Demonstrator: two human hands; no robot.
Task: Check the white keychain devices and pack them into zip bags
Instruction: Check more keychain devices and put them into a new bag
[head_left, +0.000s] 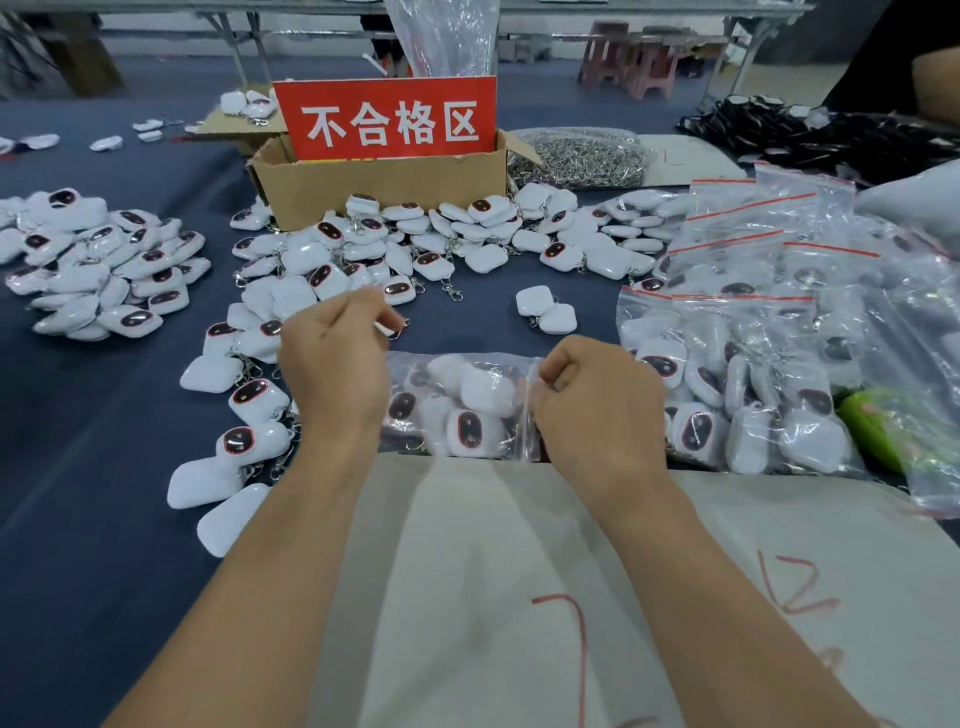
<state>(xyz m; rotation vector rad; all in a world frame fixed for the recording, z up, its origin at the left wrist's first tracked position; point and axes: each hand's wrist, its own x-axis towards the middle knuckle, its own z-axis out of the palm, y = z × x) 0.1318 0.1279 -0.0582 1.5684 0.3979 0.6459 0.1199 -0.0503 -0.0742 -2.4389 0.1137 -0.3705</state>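
Right hand (597, 410) grip pinches the zip bag (457, 410), lying crosswise, mouth pointing right.

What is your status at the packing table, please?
Left hand pinches one keychain device. Right hand pinches the zip bag at its red-striped mouth. Bag holds several devices. Loose devices crowd the left side.

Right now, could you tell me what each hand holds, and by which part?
The right hand pinches the filled zip bag at its red-striped mouth. The left hand pinches a white keychain device, seemingly by its edge; mostly hidden.
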